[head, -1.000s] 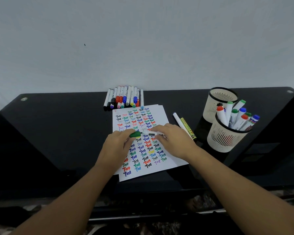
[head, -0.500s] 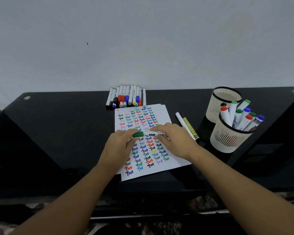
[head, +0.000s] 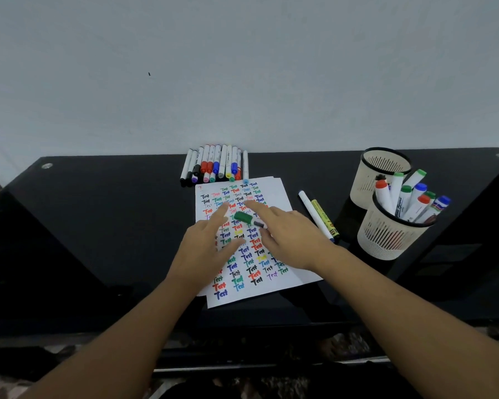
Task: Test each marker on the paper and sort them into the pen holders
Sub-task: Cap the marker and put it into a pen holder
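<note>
The white paper (head: 281, 194), filled with coloured "Test" marks, lies on the black table (head: 98, 226). Over it my right hand (head: 294, 240) holds a green-capped marker (head: 244, 217) by its body, index finger stretched forward. Just left of the cap, my left hand (head: 205, 246) hovers with fingers spread and holds nothing. A row of several markers (head: 216, 165) lies beyond the paper. At the right, the front pen holder (head: 386, 240) holds several markers. The back pen holder (head: 370, 172) shows none inside.
A white marker (head: 311, 211) and a yellow marker (head: 324, 220) lie side by side on the table between the paper and the holders. The wall (head: 242, 67) stands right behind the table's far edge.
My left hand has let go of the green cap and spread its fingers. The marker has tilted, cap end now further from me, and my right index finger has straightened.
</note>
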